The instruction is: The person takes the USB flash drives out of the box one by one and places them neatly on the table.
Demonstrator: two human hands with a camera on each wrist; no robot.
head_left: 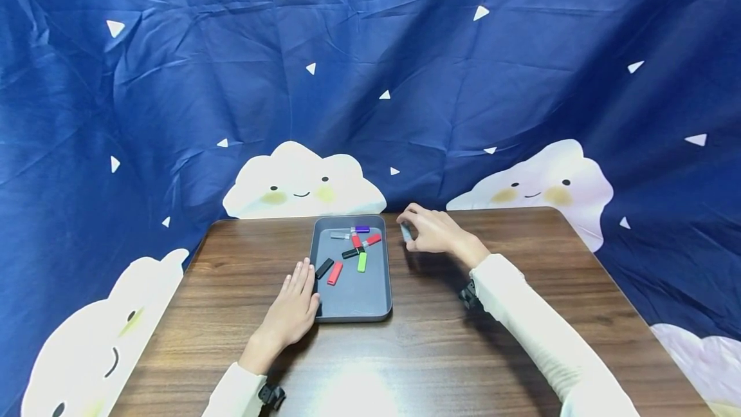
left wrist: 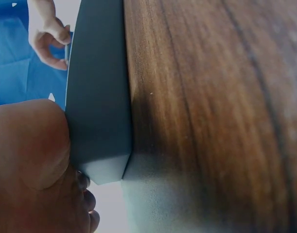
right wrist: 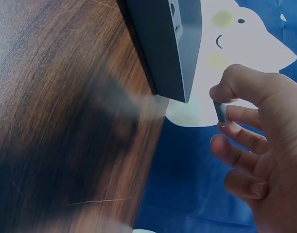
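My left hand [head_left: 292,307] lies with straight fingers along the left side of a grey tray [head_left: 354,304], touching its wall. Just off the tray's far right corner, above the table, my right hand [head_left: 435,230] pinches a small grey USB stick [head_left: 406,233] between thumb and fingertips. That stick points downward in the right wrist view, the other fingers loosely bent beside it. Inside the tray lie several USB sticks: a purple one [head_left: 361,229], a clear grey one [head_left: 340,235], a green one [head_left: 361,262], a red one [head_left: 335,273] and a black one [head_left: 325,268] among them.
The tray stands on a brown wooden table [head_left: 463,352], reaching close to its far edge. Behind hangs a blue cloth [head_left: 370,37] printed with white clouds and triangles. Each wrist carries a small black camera, such as the right camera [head_left: 467,295].
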